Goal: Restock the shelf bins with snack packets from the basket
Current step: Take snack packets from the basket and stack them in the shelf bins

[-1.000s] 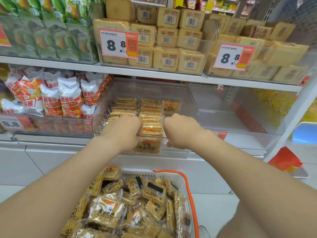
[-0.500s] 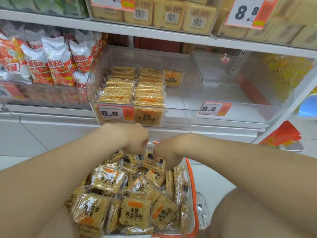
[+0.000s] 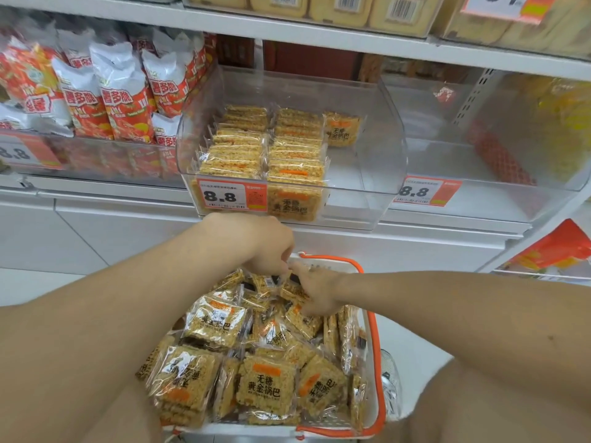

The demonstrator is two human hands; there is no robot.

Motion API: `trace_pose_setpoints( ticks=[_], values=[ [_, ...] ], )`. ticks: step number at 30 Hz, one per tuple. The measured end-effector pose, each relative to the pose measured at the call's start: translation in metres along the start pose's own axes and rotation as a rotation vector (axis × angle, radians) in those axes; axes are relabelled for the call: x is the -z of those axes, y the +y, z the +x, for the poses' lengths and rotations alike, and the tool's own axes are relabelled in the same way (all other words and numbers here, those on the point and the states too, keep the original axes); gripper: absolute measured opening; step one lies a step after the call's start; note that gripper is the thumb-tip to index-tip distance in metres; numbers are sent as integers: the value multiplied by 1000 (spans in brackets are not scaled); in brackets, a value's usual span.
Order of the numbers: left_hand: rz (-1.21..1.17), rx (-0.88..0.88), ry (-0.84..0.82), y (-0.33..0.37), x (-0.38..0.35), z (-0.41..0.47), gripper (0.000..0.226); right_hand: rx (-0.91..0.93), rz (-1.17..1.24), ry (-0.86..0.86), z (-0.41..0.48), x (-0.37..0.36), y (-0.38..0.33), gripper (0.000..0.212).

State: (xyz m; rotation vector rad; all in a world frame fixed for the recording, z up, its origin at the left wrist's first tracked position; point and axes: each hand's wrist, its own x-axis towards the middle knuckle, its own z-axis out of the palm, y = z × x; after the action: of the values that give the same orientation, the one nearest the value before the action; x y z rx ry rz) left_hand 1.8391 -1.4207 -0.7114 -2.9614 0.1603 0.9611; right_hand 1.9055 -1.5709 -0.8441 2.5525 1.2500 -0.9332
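A white basket with an orange rim (image 3: pixel 373 330) sits low in front of me, heaped with clear-wrapped golden snack packets (image 3: pixel 265 388). My left hand (image 3: pixel 265 244) reaches over the basket's far end, its fingers curled down onto a packet with a barcode. My right hand (image 3: pixel 316 290) lies just right of it, fingers curled into the pile around a packet, thumb pointing left. Above, a clear shelf bin (image 3: pixel 367 155) holds two neat rows of the same packets (image 3: pixel 236 148) on its left side, with one more packet behind them.
A price tag reading 8.8 (image 3: pixel 230 195) hangs on the bin's front. Left of the bin stand red and white snack bags (image 3: pixel 124 100). To its right is another clear bin (image 3: pixel 479 161). Tan boxed goods (image 3: pixel 335 4) fill the shelf above.
Both hands came down from the shelf bin, where they held packets, into the far end of the basket. My view dropped and moved closer to the basket.
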Motion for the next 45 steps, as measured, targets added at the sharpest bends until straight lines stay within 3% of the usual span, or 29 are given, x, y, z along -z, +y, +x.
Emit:
trace_pose_setpoints(
  ticks=[6,9,14,18,22,24,27,29,32,36,40,43,45],
  values=[
    [-6,-3,-16,-9,-4,0,40,110,-291,22,2,14,-13,98],
    [8,12,-17,-14,-7,1,40,142,-254,51,6,31,-18,80],
    [3,26,-30,-15,-10,-2,42,157,-232,-45,2,11,-16,93],
    [16,28,-43,-15,-16,-2,40,158,-284,34,-4,-4,-22,74],
    [-5,33,-26,-17,-18,-2,36,213,-330,-57,-8,7,-23,51],
    [-14,38,-15,-19,-16,-3,34,248,-296,-13,-9,14,-27,40],
    [-24,41,-13,-23,-11,-7,70,313,-198,148,-14,39,-34,36],
    [-61,38,-6,-26,-6,-10,80,361,-91,252,-24,63,-38,37],
    [-158,75,-6,-30,6,-20,76,433,20,360,-47,97,-38,44],
    [-478,77,27,-32,26,-42,49,430,144,445,-83,130,-27,40],
    [-692,-66,314,-29,45,-68,38,493,475,504,-111,157,-7,31],
    [-728,-184,717,-28,50,-74,41,503,677,698,-115,164,2,32],
    [-594,-195,977,-31,49,-68,41,491,744,765,-113,165,6,30]
  ],
)
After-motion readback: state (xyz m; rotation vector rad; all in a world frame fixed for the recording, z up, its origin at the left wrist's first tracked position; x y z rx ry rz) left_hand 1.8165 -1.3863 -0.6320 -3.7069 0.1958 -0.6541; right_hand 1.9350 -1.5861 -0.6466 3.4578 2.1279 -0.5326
